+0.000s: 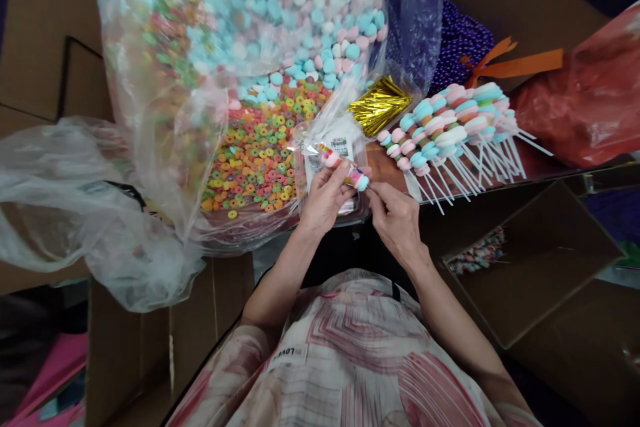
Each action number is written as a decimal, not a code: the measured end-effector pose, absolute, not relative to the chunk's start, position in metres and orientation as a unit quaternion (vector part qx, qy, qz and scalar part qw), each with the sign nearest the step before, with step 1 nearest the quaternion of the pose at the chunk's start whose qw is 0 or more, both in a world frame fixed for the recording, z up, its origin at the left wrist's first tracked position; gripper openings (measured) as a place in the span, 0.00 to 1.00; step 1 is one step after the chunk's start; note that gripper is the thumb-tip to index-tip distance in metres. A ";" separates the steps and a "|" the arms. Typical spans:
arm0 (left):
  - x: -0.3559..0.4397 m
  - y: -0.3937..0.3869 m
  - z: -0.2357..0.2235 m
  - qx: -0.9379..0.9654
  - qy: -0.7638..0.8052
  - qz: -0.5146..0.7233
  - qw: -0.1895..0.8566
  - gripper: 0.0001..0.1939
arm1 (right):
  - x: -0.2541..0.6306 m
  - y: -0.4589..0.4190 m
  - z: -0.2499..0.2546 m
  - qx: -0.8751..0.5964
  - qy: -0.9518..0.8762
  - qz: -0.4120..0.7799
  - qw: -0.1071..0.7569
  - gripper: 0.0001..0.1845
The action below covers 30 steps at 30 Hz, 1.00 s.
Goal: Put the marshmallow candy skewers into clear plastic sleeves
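Note:
My left hand [325,199] is closed around a candy skewer [357,178] of pink, white and blue marshmallows, which seems to be in a clear printed wrapper. At its lower, blue end the fingers of my right hand [396,217] are pinched together; what they hold is too small to make out, perhaps the stick or the wrapper's neck. Beneath the skewer lies a clear tray [313,159] with printed plastic sleeves in it. Gold twist ties [381,105] lie in a bundle just beyond. To the right, finished-looking marshmallow skewers [453,127] are piled with their white sticks toward me.
Gummy rings [265,153] and loose marshmallows [320,13] fill large clear bags [165,147] at the left and back. Purple beaded material [460,40], an orange ribbon [520,65] and a red bag [585,93] stand right. An open cardboard box [545,267] below holds more skewers.

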<state>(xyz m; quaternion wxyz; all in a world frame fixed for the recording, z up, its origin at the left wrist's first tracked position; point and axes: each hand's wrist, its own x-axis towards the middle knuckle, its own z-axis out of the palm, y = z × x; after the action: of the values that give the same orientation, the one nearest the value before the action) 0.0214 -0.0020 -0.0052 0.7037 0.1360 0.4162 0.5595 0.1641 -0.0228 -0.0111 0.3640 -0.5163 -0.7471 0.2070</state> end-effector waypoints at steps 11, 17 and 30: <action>0.038 -0.009 0.002 0.164 0.419 0.580 0.680 0.14 | 0.139 -0.025 -0.001 -0.527 -0.592 0.409 0.453 0.12; 0.025 -0.003 0.001 0.167 0.395 0.581 0.692 0.17 | 0.144 -0.026 0.008 -0.543 -0.576 0.434 0.431 0.13; 0.029 -0.002 0.003 0.169 0.421 0.593 0.665 0.17 | 0.124 -0.014 0.006 -0.555 -0.596 0.377 0.441 0.13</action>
<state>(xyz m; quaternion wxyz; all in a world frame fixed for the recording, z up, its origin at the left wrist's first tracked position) 0.0295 -0.0024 0.0027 0.6647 0.1688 0.4213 0.5935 0.1241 -0.0142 0.0059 0.4407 -0.5549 -0.5963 0.3774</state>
